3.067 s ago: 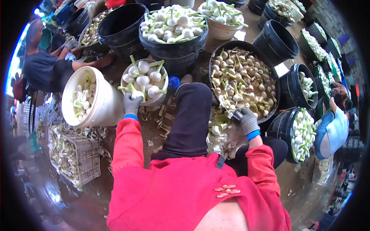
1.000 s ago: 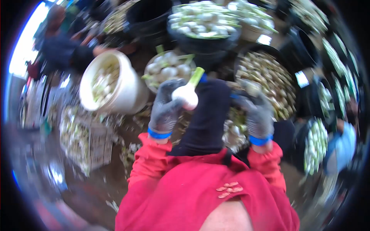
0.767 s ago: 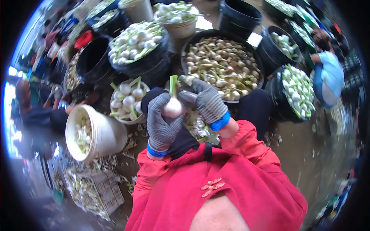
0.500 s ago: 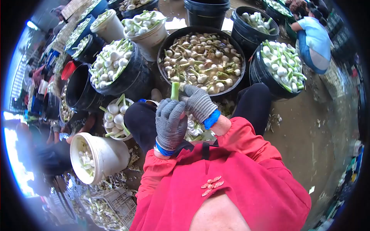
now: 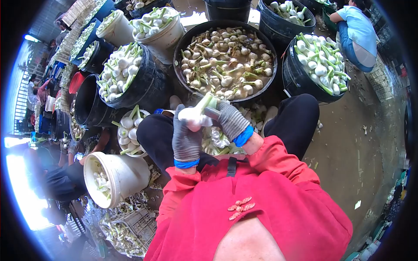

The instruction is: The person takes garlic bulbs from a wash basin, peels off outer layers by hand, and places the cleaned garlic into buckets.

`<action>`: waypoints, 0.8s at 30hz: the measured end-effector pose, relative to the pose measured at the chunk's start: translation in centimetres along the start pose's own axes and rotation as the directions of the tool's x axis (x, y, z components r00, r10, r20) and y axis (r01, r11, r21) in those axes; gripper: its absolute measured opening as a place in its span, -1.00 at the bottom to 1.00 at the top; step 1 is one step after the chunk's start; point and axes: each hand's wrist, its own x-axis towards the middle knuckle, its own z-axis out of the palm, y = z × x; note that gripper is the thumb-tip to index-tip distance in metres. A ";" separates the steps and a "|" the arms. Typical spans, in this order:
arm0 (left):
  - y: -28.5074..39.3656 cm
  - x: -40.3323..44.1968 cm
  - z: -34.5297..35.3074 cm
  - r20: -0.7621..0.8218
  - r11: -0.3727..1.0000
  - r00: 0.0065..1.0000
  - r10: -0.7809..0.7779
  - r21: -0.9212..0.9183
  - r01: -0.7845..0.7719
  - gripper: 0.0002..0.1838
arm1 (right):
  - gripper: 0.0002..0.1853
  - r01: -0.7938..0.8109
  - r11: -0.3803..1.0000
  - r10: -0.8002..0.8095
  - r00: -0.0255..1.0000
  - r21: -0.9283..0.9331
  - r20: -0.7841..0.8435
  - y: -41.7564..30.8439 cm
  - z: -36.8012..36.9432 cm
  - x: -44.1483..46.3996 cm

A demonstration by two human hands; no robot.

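My left hand (image 5: 185, 141), in a grey knit glove with a blue band at the wrist, is closed around a garlic bulb (image 5: 190, 115) whose thick pale-green stem (image 5: 204, 102) points up and right. Close against the stem is my right hand (image 5: 234, 120), gloved the same way, its fingers curled. What those fingers grip is hidden. Beneath both hands, between my knees, lie white garlic bulbs and peelings (image 5: 217, 141). Just beyond is a wide black tub (image 5: 177, 65) of unpeeled garlic bulbs in brownish water.
Black buckets heaped with white garlic stand at left (image 5: 150, 82) and right (image 5: 291, 76). A small basin of bulbs (image 5: 130, 132) sits by my left knee, near a tipped white bucket (image 5: 133, 176) and a crate (image 5: 139, 226). A person in light blue (image 5: 359, 32) crouches at far right.
The garlic has turned from stem upright to tilted, and its white bulb now shows above my left hand. My left hand has opened its grip somewhat around it. The view has shifted slightly.
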 end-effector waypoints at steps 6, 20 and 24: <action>1.0 -0.1 -0.1 -0.085 0.996 0.996 -0.036 -0.084 0.029 -0.41 | -0.67 0.200 0.970 -0.220 0.965 -0.138 -0.145 1.7 1.4 0.0; -0.3 -0.5 -1.3 -0.061 0.700 0.895 0.441 0.648 -0.301 -0.31 | -0.68 0.157 0.978 -0.150 0.987 -0.134 0.061 1.9 4.0 -1.8; 2.3 0.0 -1.1 -0.228 0.909 0.935 0.270 0.380 -0.170 -0.50 | -0.72 0.038 0.981 -0.040 0.999 0.191 0.004 0.9 3.7 -1.3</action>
